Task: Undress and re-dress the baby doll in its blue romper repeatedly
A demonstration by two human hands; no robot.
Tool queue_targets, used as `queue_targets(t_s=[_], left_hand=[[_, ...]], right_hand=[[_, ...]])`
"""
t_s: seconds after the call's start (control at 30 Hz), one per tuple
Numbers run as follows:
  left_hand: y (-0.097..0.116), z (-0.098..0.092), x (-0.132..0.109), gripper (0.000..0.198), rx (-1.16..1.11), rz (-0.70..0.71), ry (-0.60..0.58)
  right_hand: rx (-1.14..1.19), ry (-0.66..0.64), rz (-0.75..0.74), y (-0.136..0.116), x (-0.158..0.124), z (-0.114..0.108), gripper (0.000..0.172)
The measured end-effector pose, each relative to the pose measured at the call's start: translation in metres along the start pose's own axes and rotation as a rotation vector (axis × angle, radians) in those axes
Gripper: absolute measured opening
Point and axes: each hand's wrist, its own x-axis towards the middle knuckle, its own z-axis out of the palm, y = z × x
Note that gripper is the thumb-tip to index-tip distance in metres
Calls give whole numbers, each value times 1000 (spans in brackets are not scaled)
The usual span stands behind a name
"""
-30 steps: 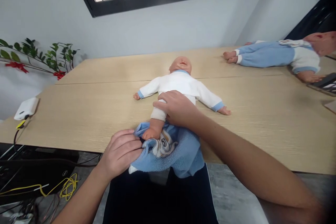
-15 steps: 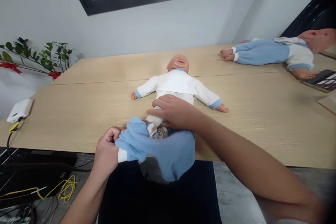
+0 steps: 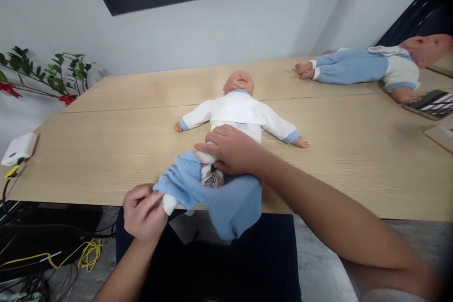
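Note:
A baby doll (image 3: 238,112) in a white top lies on its back on the wooden table (image 3: 106,151), head away from me. Blue fleece trousers (image 3: 226,198) with a white cuff cover its legs at the table's near edge. My right hand (image 3: 231,148) lies on the doll's hips and thigh, fingers curled round the waistband area. My left hand (image 3: 143,212) is closed in a pinch on the white cuff of the left trouser leg, below the table's edge.
A second doll (image 3: 368,66) in blue trousers lies at the far right, with a phone (image 3: 430,103) beside it. A white box (image 3: 17,148) with cables sits at the left edge, a plant (image 3: 53,78) behind it. Yellow cables (image 3: 85,252) lie on the floor.
The blue trouser leg now covers the doll's bare foot. My left hand has slid down and left to the cuff end. My right hand stays on the doll's hips.

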Motion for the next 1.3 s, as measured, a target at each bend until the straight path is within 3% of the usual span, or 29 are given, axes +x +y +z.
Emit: queue_targets(t_s=[0.1,0.23,0.43,0.5,0.6,0.7,0.8,0.93,1.03,1.13,1.3], left_hand=[[-6,2,0,28,38,6,-59],[-4,8,2,19,26,-236,-206],[8,18,-5,24,-162,-441,-22],[10,18,-3,22,-149,-438,-82],[11,18,3,17,-153,-435,-264],[14,19,12,25,-192,-512,-408],[19,25,20,35,-181,-660,-480],[21,34,28,33,-194,-805,-518],[21,37,25,40,-287,-772,-390],[20,36,17,41,-285,-640,-275],[18,33,10,34,-203,-466,-372]], right_hand=[[20,5,9,0,0,1,36],[59,15,24,-2,1,1,37],[46,9,-22,-6,2,1,38],[12,20,-10,-8,3,1,38],[-30,27,-7,-9,4,1,34],[-58,24,-10,-9,5,2,28],[-69,28,-25,-8,5,4,25],[-66,48,-40,-7,6,8,17],[-56,48,-58,-9,6,9,15],[-54,43,-65,-12,7,10,16],[69,-11,-58,-8,5,7,10]])
